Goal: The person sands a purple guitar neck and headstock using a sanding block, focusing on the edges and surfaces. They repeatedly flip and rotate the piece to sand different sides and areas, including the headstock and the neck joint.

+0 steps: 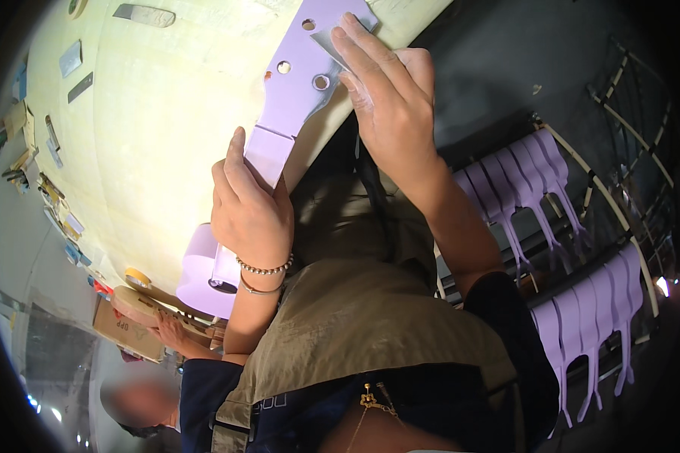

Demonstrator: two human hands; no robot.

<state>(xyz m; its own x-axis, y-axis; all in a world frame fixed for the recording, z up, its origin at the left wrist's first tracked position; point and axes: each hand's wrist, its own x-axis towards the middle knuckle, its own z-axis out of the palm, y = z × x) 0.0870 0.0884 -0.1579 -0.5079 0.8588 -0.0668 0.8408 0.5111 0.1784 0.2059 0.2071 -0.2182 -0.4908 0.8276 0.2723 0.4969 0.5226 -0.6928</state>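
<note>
A lilac guitar neck (270,155) lies slanted across the front edge of the pale worktable, its headstock (295,45) pointing away from me. Several round holes pierce the headstock, and a greyish worn patch shows along its right side. My left hand (253,208) is wrapped around the neck just below the headstock. With fingers laid flat, my right hand (393,102) presses a grey piece of sandpaper (326,42) onto the headstock. Beneath my left wrist, a wider rounded lilac part (200,268) shows; my forearm partly hides how it joins the neck.
On the pale table (166,90) lie a wooden-handled blade (145,15), flat grey pieces (81,87) and a tape roll (137,276). Racks to the right hold several lilac pieces (517,174). At lower left, another person's hand (171,332) touches a tan wooden piece (140,308) near a cardboard box.
</note>
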